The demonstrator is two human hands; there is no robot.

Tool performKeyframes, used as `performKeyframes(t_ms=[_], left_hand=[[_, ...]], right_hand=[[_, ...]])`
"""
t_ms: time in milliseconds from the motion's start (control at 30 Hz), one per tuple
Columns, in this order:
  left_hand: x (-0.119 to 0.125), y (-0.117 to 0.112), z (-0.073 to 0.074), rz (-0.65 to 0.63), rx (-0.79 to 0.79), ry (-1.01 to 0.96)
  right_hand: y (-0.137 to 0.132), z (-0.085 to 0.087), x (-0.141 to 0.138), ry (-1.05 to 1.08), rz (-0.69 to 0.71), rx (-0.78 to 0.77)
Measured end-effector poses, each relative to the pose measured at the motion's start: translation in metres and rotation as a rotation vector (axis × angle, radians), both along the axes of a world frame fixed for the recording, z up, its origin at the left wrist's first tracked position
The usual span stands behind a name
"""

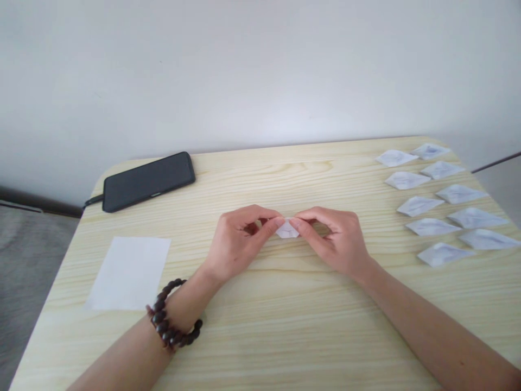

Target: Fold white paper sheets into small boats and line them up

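Note:
Between my two hands, over the middle of the table, is a small folded white paper. My left hand pinches its left end between thumb and fingers. The right end is pinched the same way by my right hand. Only the middle part of the paper shows, with a crease across it; the fingertips cover both ends. At the right side of the table lie several folded paper boats, white with pointed ends, set out in two columns.
A flat white sheet of paper rests on the left of the wood-grain table, close to my beaded left wrist. Behind it lies a black phone with a cable at its left end. A pale wall rises along the far edge.

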State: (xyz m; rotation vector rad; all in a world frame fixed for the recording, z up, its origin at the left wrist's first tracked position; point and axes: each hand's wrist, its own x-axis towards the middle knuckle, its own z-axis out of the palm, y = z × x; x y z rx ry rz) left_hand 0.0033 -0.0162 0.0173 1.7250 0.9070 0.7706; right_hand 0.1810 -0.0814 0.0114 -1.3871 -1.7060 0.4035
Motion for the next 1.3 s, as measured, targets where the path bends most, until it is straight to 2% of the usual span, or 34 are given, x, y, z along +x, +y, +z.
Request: performKeyframes(t_ms=[167, 267, 567, 767, 900, 1000, 1100, 1233, 1300], left_hand=[[0.000, 0.001, -0.004, 0.101, -0.052, -0.028], [-0.001, 0.001, -0.006, 0.117, -0.069, -0.047], [-0.001, -0.001, -0.005, 0.138, 0.109, 0.004], [-0.001, 0.000, -0.007, 0.211, 0.008, -0.143], [0.004, -0.002, -0.004, 0.234, -0.091, -0.268], [0.007, -0.005, -0.004, 0.200, -0.180, -0.318], [0.005, -0.004, -0.008, 0.140, -0.163, -0.338], [-0.005, 0.001, -0.014, -0.004, 0.091, -0.272], [-0.009, 0.004, -0.014, -0.129, 0.237, -0.110]], right_hand=[[0.000, -0.004, 0.001, 0.065, -0.108, 0.000], [0.000, -0.004, 0.002, 0.101, -0.120, -0.018], [-0.001, -0.004, 0.003, 0.130, -0.180, -0.012], [0.003, -0.006, 0.002, 0.478, -0.268, -0.024], [0.006, -0.008, -0.001, 0.632, -0.252, -0.046], [0.006, -0.009, -0.002, 0.664, -0.224, -0.066], [0.004, -0.009, -0.003, 0.609, -0.213, -0.057], [0.001, -0.008, -0.002, 0.478, -0.208, -0.027], [0.000, -0.008, -0.001, 0.421, -0.212, -0.019]])
